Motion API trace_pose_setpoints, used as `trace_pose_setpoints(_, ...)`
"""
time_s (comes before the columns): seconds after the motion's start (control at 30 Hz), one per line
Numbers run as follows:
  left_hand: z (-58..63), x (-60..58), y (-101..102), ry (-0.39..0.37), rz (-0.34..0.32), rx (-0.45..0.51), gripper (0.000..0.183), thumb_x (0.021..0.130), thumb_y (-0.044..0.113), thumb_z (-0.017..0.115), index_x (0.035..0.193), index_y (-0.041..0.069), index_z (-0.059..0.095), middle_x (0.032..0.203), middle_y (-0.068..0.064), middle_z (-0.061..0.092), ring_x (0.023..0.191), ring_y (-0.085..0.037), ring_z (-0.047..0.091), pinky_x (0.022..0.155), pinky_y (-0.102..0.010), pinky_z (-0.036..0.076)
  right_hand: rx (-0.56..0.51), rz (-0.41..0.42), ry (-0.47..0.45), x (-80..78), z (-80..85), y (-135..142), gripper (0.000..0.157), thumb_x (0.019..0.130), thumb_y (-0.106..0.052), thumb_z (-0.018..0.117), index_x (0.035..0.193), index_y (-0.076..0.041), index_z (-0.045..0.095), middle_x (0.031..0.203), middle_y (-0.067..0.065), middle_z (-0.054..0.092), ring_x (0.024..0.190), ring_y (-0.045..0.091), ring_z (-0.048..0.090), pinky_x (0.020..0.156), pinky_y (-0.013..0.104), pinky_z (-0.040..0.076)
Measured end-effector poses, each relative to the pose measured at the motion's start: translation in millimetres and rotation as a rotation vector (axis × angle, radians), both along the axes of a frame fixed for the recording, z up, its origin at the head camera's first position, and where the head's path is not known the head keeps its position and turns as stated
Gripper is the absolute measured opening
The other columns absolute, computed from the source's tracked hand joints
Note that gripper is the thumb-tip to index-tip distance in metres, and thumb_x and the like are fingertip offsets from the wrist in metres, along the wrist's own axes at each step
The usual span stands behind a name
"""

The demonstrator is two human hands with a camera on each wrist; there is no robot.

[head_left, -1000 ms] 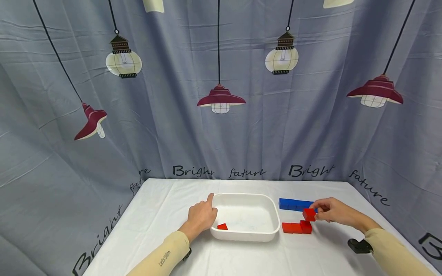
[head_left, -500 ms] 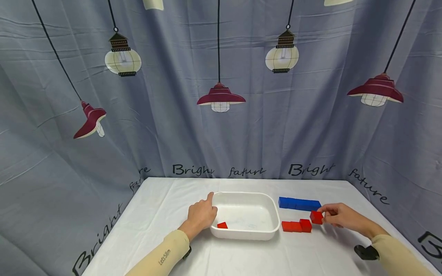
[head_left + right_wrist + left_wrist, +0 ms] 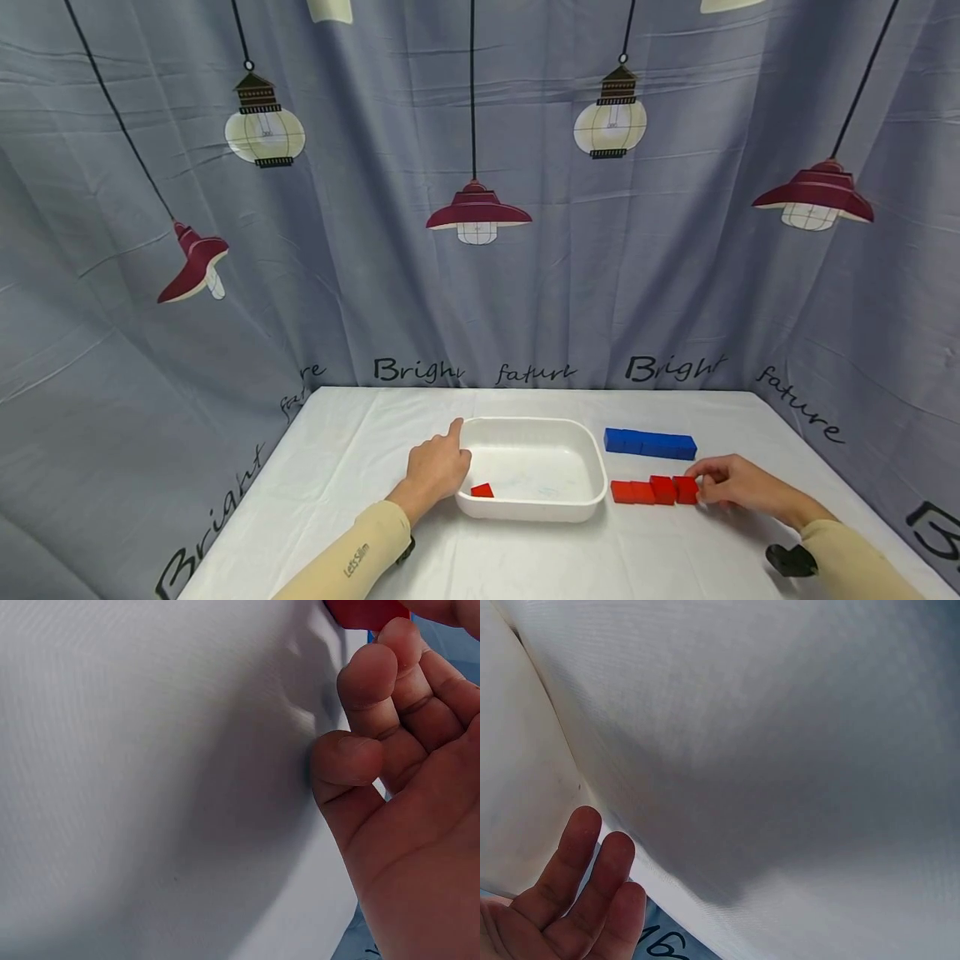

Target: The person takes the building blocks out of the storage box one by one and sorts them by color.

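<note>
In the head view my left hand (image 3: 438,467) holds the left rim of a white plastic bin (image 3: 532,510), thumb over the rim and index finger along it. The left wrist view shows its other fingers (image 3: 581,847) beside the bin's outer wall. One red block (image 3: 482,490) lies in the bin's near left corner. My right hand (image 3: 742,485) pinches a red block (image 3: 686,490) at the right end of a row of red blocks (image 3: 643,492) on the table. In the right wrist view, the pinched block is mostly cut off at the top.
Behind the red row lies a straight row of blue blocks (image 3: 649,443). A white cloth covers the table (image 3: 555,562). A grey curtain (image 3: 525,300) with printed lamps hangs at the back and sides.
My right hand has carried the red block from above the row, out to the right, then down and toward me to the row's right end. The left hand has stayed on the bin.
</note>
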State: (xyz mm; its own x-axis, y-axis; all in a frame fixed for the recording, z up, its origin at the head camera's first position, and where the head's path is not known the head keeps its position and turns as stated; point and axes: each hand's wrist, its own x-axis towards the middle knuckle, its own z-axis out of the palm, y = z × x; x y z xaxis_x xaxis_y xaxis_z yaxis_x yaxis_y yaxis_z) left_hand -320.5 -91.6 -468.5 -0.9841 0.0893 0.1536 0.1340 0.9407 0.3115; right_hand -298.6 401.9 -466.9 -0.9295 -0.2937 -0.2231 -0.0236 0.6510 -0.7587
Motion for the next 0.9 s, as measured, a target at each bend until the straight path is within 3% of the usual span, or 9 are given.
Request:
trace_pose_setpoints(0.6,0.3,1.0,0.1,0.005,-0.006,-0.002,0.055,0.096,0.028,0.054,0.148,0.011,0.045,0.1,-0.014,0.074,0.082,-0.03,0.07,0.072,-0.047,0.054,0.011,-0.022,-0.016,0.6,-3.5,-4.0,0.037,0.093,-0.017,0.068,0.123,0.004,0.063,0.075,0.004,0.054,0.069,0.019,0.054,0.057,0.025,0.04)
trace_pose_setpoints(0.9,0.3,0.1,0.5,-0.005,0.003,0.001,0.056,0.096,0.028,0.054,0.148,0.011,0.045,0.101,-0.014,0.074,0.083,-0.03,0.071,0.074,-0.048,0.054,-0.023,0.027,-0.022,0.5,2.5,-4.7,0.044,0.092,-0.019,0.069,0.128,0.006,0.059,0.075,0.005,0.057,0.068,0.02,0.056,0.057,0.027,0.043)
